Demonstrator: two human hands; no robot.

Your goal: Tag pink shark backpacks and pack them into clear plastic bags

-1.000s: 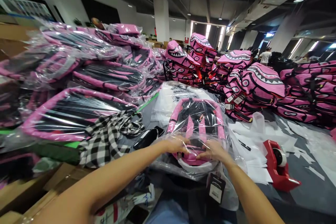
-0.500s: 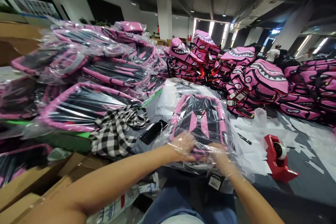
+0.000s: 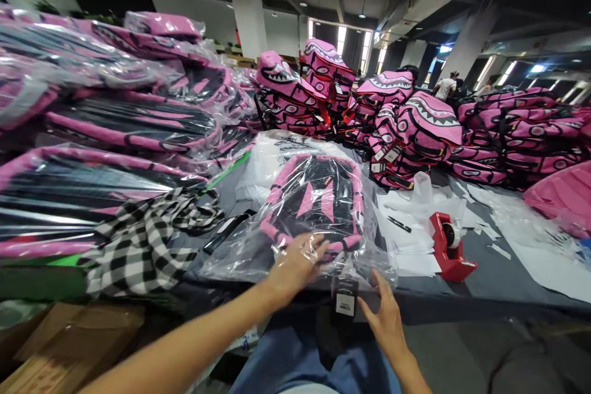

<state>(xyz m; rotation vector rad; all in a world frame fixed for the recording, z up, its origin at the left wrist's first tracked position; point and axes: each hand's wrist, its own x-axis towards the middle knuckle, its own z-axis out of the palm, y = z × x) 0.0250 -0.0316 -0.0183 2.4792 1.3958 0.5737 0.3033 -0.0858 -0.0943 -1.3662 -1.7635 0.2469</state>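
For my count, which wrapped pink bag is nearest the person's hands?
The bag between checkered cloth and tape dispenser; the left hand touches its plastic, while other wrapped bags lie piled left.

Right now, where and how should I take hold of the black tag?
Best, I'd judge, to pinch the black tag by its lower end, at the white label, coming from the right. It hangs flat past the front edge of the table, and the right hand is open beside it, thumb near its edge; contact is unclear.
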